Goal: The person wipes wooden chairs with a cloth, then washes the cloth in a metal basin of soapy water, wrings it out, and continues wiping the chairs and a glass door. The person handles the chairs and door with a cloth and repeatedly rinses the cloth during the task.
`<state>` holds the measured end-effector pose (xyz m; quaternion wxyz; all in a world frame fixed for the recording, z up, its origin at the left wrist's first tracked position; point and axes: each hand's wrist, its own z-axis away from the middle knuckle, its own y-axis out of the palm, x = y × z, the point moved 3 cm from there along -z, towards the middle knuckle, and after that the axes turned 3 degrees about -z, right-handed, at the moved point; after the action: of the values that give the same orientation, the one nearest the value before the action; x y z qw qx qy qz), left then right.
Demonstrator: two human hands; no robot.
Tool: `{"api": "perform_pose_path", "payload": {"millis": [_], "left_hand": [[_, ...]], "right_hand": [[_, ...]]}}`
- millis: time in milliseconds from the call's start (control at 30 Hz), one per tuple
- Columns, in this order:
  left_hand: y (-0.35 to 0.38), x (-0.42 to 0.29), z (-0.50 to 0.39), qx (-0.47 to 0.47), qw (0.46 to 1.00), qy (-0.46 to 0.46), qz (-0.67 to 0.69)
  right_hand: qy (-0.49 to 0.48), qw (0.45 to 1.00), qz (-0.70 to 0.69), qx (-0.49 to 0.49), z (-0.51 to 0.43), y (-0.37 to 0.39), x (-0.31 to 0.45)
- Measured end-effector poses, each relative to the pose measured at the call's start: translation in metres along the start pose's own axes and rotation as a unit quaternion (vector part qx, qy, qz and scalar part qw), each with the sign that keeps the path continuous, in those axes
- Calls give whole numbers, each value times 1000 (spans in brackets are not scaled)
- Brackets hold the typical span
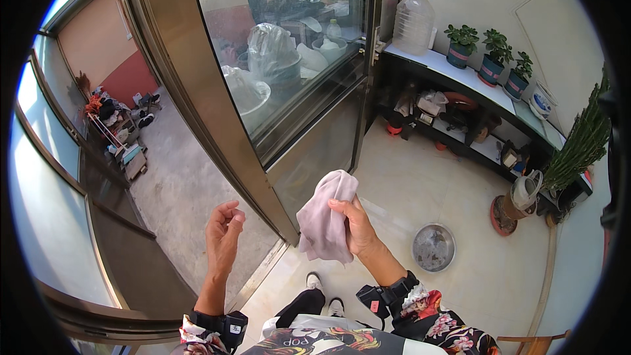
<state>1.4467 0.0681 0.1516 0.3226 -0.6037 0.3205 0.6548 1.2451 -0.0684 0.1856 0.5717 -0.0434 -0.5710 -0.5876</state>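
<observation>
A folded, pale pink cloth (326, 219) is gripped in my right hand (362, 227), with the thumb pressed on its front. It hangs in front of the lower panel of a metal-framed glass door (315, 148). My left hand (224, 231) is raised on the left with its fingers loosely curled and apart from the thumb, and nothing is in it. Behind that hand lies the doorway and its sill (263, 271). On the tiled floor to the right of my right forearm stands a round metal basin (434, 247) holding greyish, sudsy water.
A low black shelf unit (443, 66) along the wall bears potted plants (461, 47) and a large plastic bottle (413, 19). A tall cactus (581, 138) rises from a pot at right. Beyond the doorway, a cluttered pile (118, 128) with shoes lies on concrete. A wooden chair part (537, 342) shows lower right.
</observation>
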Motion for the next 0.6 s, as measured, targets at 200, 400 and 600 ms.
{"api": "perform_pose_path", "payload": {"millis": [200,400,600], "left_hand": [[-21,-29,-80,-261,924,196,-198],[-17,-52,-129,-352,852,252,-295],[-3,-55,-138,-377,857,238,-256]], "right_hand": [[-158,947,265,94,-102,54,41],[-540,707,438,130,-183,131,83],[-656,558,488,142,-220,141,73]]}}
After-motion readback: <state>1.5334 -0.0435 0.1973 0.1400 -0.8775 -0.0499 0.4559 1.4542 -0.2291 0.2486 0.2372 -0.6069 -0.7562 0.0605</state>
